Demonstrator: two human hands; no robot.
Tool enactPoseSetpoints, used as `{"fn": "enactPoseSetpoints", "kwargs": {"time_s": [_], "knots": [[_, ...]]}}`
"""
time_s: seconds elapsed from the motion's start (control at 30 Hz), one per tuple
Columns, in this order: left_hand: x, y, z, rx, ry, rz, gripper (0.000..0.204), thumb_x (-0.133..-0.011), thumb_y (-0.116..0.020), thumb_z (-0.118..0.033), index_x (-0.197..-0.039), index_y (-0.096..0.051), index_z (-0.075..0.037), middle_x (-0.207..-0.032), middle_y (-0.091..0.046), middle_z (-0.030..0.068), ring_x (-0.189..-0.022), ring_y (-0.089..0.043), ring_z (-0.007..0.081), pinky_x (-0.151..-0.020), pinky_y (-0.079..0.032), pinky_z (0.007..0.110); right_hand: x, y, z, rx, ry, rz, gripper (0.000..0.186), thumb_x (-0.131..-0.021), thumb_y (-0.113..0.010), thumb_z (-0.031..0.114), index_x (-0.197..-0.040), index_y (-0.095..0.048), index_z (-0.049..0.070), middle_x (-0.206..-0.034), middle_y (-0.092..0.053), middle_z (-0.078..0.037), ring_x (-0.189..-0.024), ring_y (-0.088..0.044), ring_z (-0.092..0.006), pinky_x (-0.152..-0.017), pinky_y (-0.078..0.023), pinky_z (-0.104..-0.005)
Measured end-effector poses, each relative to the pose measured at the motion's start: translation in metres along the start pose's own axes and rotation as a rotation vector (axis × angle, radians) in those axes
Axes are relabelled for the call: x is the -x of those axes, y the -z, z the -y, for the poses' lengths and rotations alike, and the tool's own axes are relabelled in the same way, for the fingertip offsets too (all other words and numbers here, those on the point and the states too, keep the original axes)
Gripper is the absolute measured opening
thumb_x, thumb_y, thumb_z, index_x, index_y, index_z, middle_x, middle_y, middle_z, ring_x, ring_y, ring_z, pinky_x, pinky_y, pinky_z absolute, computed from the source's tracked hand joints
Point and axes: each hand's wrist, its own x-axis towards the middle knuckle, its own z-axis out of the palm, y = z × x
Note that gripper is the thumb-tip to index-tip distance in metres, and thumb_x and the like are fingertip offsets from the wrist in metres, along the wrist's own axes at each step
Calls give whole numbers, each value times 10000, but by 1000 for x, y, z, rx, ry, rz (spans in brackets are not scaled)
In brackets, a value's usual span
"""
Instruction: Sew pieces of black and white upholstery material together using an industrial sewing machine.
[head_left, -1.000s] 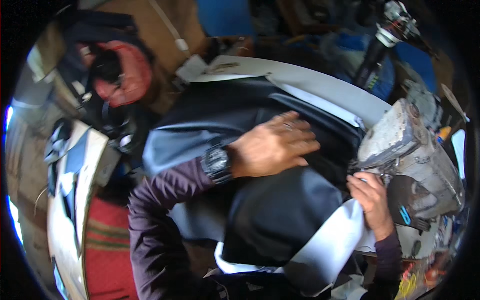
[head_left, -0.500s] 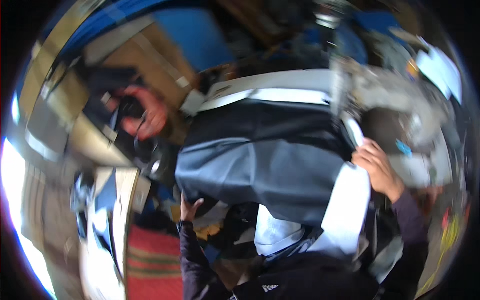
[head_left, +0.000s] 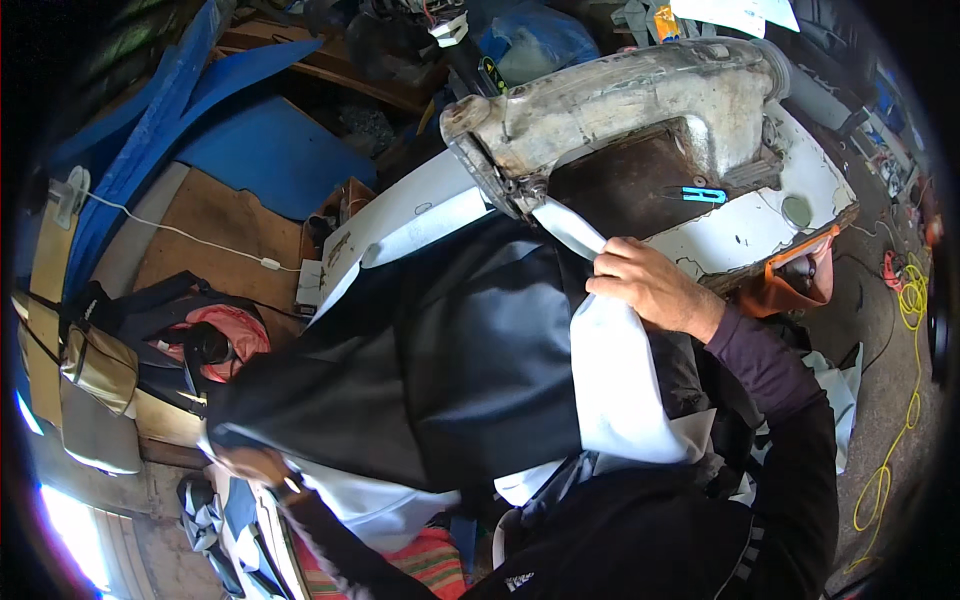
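A large black leatherette sheet [head_left: 480,350] with a white underside lies stretched across my front. Its far edge runs under the head of an old, worn sewing machine [head_left: 610,105]. My right hand [head_left: 650,285] is closed on the sheet's white edge strip [head_left: 620,370], just to the right of the needle area. At the near left corner, my left hand [head_left: 255,465] is blurred and holds the sheet's edge, its fingertips partly hidden. Blue thread snips [head_left: 703,194] rest on the machine bed beneath the arm.
A chipped white machine table [head_left: 820,180] carries the machine. An orange pouch [head_left: 790,275] hangs at its right edge. A yellow cord [head_left: 885,470] trails over the floor. Far left are a brown board [head_left: 215,240] and a dark bag [head_left: 160,310]; a red striped cloth [head_left: 420,565] lies near.
My view has turned, so the machine shows more fully. My left hand has drawn its side of the sheet out left and nearer me. My right hand keeps hold of the white strip.
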Motion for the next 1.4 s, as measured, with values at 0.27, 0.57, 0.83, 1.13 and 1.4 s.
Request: {"fn": "enactPoseSetpoints", "kwargs": {"time_s": [0.27,0.57,0.83,1.13,1.4], "knots": [[-204,-256,-43,-643,-1081,-26,310,-1067,-640,-314,-1143,-751,-34,-1036,-761,122,-884,-733,342,-824,-593,479,-10,-3,8,129,76,41,130,-863,-707,184,-972,-706,115,-1000,-607,-26,-1105,-597,-240,-1073,-514,-414],[163,-272,-101,-69,-933,1408,597,-919,-819,-190,-1461,-634,-21,-1544,-606,197,-1473,-544,407,-1223,-430,530,-11,-2,21,249,74,98,262,-936,-654,150,-1163,-778,104,-1011,-662,-46,-1098,-627,-240,-1201,-430,-465],[211,-191,-92,-4,-313,1907,1322,-736,-982,-549,-1724,-274,-29,-1764,-325,226,-1676,-217,395,-1374,-143,558,-36,14,16,-223,-29,-264,206,-843,-753,174,-962,-656,37,-1008,-652,-123,-984,-657,-356,-913,-534,-476],[256,-249,-88,-303,-991,1439,625,-714,-850,-137,-1313,-709,-31,-1299,-702,137,-1434,-588,311,-1378,-134,591,-32,19,21,-405,-137,-289,290,-806,-778,126,-1000,-641,-41,-1053,-697,-202,-1041,-688,-422,-954,-563,-473],[269,-214,-88,-47,-1033,1519,235,-804,-729,-121,-1015,-739,-17,-1018,-688,85,-993,-727,259,-976,-574,409,-45,28,28,263,128,95,442,-980,-633,123,-1418,-650,71,-1522,-602,-107,-1444,-541,-302,-1260,-423,-526]]}}
